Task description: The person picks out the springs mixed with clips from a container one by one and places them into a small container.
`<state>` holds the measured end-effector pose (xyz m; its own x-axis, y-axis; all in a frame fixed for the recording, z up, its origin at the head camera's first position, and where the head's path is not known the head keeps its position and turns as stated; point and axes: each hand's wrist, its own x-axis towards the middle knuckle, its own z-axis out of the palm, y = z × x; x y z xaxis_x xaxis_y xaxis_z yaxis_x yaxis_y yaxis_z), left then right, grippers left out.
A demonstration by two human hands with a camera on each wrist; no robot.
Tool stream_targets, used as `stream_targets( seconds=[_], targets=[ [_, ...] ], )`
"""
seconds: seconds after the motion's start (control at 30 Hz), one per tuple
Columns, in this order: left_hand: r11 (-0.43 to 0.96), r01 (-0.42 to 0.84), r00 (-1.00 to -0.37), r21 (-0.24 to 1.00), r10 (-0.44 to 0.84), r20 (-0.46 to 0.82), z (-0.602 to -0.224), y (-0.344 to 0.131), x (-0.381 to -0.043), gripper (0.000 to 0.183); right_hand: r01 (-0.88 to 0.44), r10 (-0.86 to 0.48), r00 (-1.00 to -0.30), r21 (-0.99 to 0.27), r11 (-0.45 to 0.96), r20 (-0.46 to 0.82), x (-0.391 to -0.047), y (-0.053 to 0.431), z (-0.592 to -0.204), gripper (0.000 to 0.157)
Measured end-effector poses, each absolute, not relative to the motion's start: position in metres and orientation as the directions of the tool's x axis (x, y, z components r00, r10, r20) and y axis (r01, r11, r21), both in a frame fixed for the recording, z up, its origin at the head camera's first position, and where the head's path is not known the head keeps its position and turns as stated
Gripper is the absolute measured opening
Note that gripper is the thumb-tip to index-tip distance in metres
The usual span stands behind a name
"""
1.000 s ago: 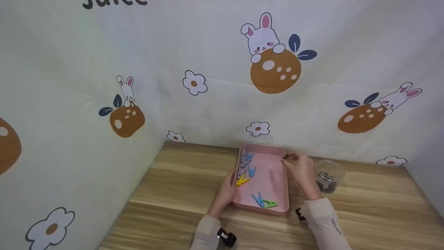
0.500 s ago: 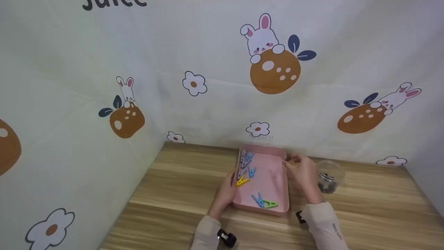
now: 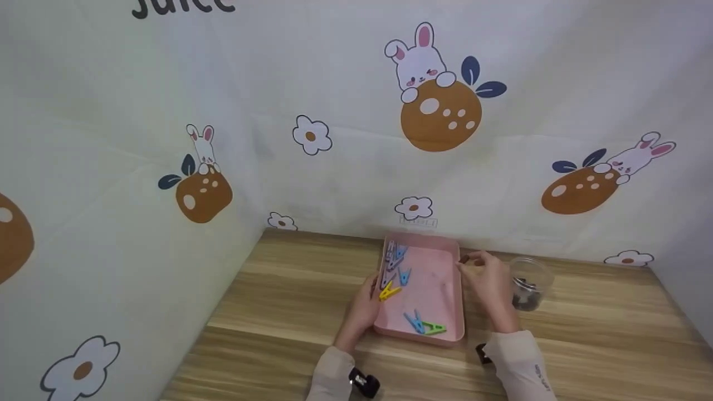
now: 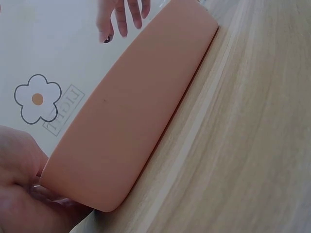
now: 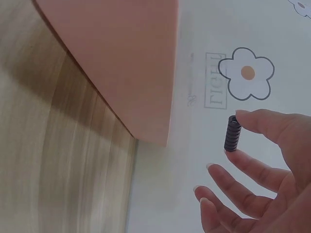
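Observation:
My right hand (image 3: 490,283) is just outside the right rim of the pink tray (image 3: 431,287). Between thumb and index fingertip it pinches a small dark ribbed cylinder (image 5: 233,134), clearest in the right wrist view; the other fingers are spread apart. My left hand (image 3: 363,305) grips the tray's left wall, partly hidden behind its corner in the left wrist view. Several clothespins lie in the tray: purple and blue ones along the left wall, a yellow clothespin (image 3: 389,291) by my left hand, and a blue clothespin (image 3: 415,321) touching a green clothespin (image 3: 434,327) near the front.
A clear plastic jar (image 3: 540,275) with dark pieces in it stands right of my right hand. The wood-grain table (image 3: 289,278) meets a printed cloth wall (image 3: 345,178) close behind the tray, with more cloth to both sides.
My right hand has drawn slightly right and toward me, bringing the dark cylinder from over the tray's rim to just outside it. The left hand and the clothespins stay put.

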<state>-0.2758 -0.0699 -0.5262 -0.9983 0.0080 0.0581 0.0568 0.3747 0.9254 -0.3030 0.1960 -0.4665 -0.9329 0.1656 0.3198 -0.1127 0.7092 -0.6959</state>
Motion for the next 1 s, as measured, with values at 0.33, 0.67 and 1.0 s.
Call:
stream_targets(
  seconds=[0.33, 0.67, 1.0],
  targets=[
    [0.362, 0.016, -1.0, 0.932, -0.004, 0.018, -0.525, -0.069, -0.276, 0.043, -0.113, 0.181, -0.925, -0.697, 0.708, 0.334, -0.301, 0.199, -0.47, 0.033],
    [0.354, 0.006, -1.0, 0.935, 0.001, 0.006, -0.526, -0.07, -0.276, 0.043, -0.118, 0.18, -0.925, -0.703, 0.702, 0.336, -0.299, 0.202, -0.475, 0.035],
    [0.379, 0.059, -0.998, 0.924, 0.019, 0.056, -0.529, -0.071, -0.277, 0.042, -0.068, 0.197, -0.934, -0.69, 0.721, 0.297, -0.297, 0.204, -0.477, 0.038]
  ],
)
